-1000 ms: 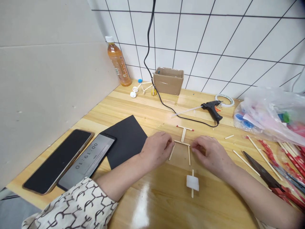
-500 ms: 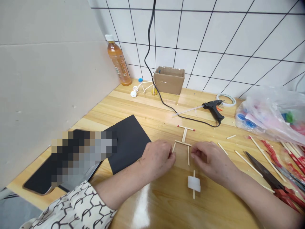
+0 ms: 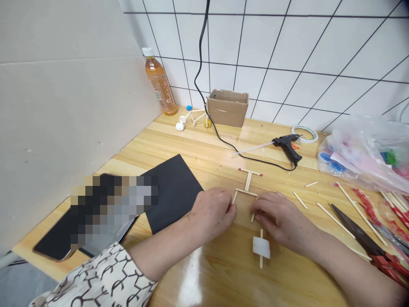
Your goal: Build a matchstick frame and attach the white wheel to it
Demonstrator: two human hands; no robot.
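"As both grips pinch in the head view, the left hand [image 3: 214, 211] has the left stick [image 3: 235, 197] low down, the right hand [image 3: 277, 213] the right stick [image 3: 252, 218], both at the tabletop [image 3: 217, 273]!"

"Looks light, stiff, snappable: hold near the middle. Containers?"

"Cardboard box [image 3: 227, 111], contents unclear; plastic bag [image 3: 354, 147], blue pieces [image 3: 337, 165] inside!"

The left sleeve [image 3: 107, 279] is cream, printed with dark, angular branching lines.
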